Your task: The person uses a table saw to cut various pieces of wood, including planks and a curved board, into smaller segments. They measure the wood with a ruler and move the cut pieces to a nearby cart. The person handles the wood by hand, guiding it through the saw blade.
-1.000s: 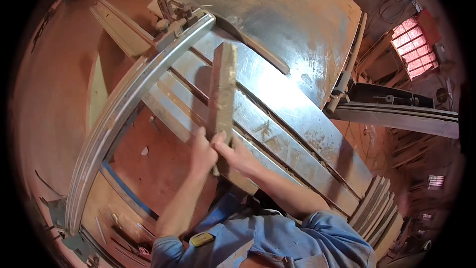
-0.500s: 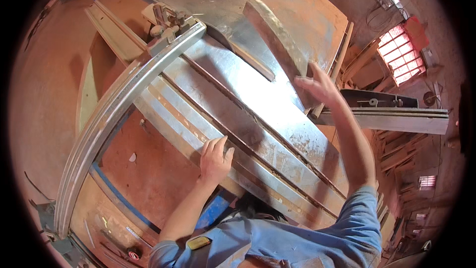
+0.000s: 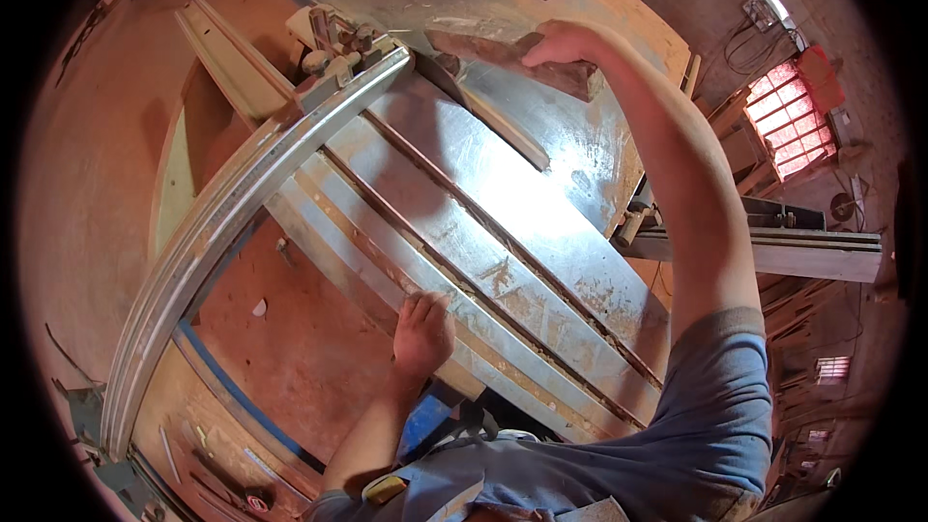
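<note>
My right hand (image 3: 564, 43) reaches to the far side of the metal saw table (image 3: 570, 217), its fingers closed on the near end of a rough wooden board (image 3: 483, 46). The board lies slantwise, just beyond the saw blade (image 3: 437, 75). A narrow strip (image 3: 505, 128) extends from the blade toward the table's middle. At the near edge of the slotted sliding table, my left hand (image 3: 423, 333) rests with its fingers curled over the edge; its palm side is hidden.
A long metal fence (image 3: 256, 155) crosses at the left, with a clamp assembly (image 3: 333, 43) at its far end. A metal rail (image 3: 764, 251) juts out at the right. Below left, a wooden shelf (image 3: 193, 406) carries small tools and a tape roll (image 3: 256, 503).
My right hand has moved far and left and closed on the board, beside which it was open. The board has swung to lie more crosswise. My left hand stays at the edge, fingers more curled.
</note>
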The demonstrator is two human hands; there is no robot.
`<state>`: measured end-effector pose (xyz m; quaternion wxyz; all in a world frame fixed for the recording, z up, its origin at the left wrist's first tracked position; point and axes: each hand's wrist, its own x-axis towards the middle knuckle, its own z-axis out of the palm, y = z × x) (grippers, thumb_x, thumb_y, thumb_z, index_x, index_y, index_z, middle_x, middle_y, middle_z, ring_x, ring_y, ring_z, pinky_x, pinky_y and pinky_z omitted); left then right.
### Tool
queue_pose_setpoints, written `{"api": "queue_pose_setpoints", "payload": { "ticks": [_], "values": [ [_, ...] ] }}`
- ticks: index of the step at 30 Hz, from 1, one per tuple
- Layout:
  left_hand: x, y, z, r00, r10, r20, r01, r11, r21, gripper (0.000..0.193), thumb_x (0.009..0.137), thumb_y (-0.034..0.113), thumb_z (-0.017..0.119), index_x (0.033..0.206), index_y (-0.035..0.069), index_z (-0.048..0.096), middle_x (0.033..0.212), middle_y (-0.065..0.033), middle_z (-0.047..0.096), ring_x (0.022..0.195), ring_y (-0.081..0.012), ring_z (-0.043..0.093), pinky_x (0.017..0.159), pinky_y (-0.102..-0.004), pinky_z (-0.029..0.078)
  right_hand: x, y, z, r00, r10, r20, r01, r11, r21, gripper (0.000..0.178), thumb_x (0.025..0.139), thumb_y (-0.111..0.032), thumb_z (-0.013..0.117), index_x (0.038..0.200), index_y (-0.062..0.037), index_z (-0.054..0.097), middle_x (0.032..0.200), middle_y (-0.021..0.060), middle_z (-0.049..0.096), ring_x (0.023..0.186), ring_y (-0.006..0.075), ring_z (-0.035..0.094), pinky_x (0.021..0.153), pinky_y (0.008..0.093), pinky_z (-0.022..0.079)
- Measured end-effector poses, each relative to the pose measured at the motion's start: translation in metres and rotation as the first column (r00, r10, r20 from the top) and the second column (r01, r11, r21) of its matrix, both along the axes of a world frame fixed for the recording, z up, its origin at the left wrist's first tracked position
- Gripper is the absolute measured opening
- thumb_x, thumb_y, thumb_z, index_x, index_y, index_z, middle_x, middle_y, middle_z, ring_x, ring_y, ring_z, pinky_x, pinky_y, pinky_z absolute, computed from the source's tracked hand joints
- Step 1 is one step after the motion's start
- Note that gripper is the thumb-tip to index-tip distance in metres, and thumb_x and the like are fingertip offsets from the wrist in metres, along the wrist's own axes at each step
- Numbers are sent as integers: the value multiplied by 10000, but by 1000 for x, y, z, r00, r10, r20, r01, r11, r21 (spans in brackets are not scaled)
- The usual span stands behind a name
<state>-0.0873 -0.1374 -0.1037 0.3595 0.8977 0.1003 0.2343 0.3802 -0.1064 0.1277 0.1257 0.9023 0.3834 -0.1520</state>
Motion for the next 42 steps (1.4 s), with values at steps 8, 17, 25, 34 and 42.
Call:
{"api": "queue_pose_setpoints", "payload": {
  "ticks": [8, 17, 25, 34, 42],
  "values": [
    [-1, 1, 8, 999, 38, -15, -38, 999, -15, 363, 764, 36, 664, 1120, 24, 595, 1098, -146, 612, 1078, -364, 568, 951, -456, 451, -15, -88, 78, 994, 0, -106, -38, 932, -361, 638, 767, -492, 670, 1198, -21, 658, 1103, 167, 688, 1007, 279, 653, 904, 385, 488],
    [24, -16, 30, 999, -25, -44, 26, 999, 24, 386, 777, 79, 709, 1140, -5, 608, 1129, -162, 611, 1114, -359, 537, 983, -452, 428, -121, -381, 29, 388, -409, -826, 755, 655, 31, 657, 881, -324, 698, 1389, 39, 493, 1318, 134, 587, 1179, 209, 564, 1035, 339, 426],
    [169, -68, 68, 969, -248, -12, 246, 949, 200, 635, 764, 114, 754, 1327, -4, 484, 1268, -206, 557, 1194, -391, 495, 1018, -468, 422, -316, -482, -90, -64, 185, -981, 997, 53, -55, 786, 833, -516, 693, 1357, 32, 485, 1201, 200, 616, 994, 351, 670, 829, 474, 579],
    [211, -107, 52, 915, -97, -393, 185, 964, 192, 517, 754, 124, 683, 1224, -24, 527, 1107, -210, 649, 1078, -374, 579, 941, -447, 489, -435, -519, -132, -232, 749, -621, 801, -215, -558, 526, 1004, -419, 458, 1420, -97, 456, 1335, 178, 562, 1112, 352, 615, 940, 619, 492],
    [137, -141, 78, 949, -141, -281, -159, 558, -814, 429, 838, 227, 744, 1141, -31, 585, 972, -94, 668, 811, -136, 638, 725, -256, 526, -450, -557, -116, -270, 640, -719, 869, -160, -468, 592, 976, -434, 493, 1421, -51, 428, 1309, 184, 570, 1094, 330, 631, 948, 500, 527]
  ]
}}
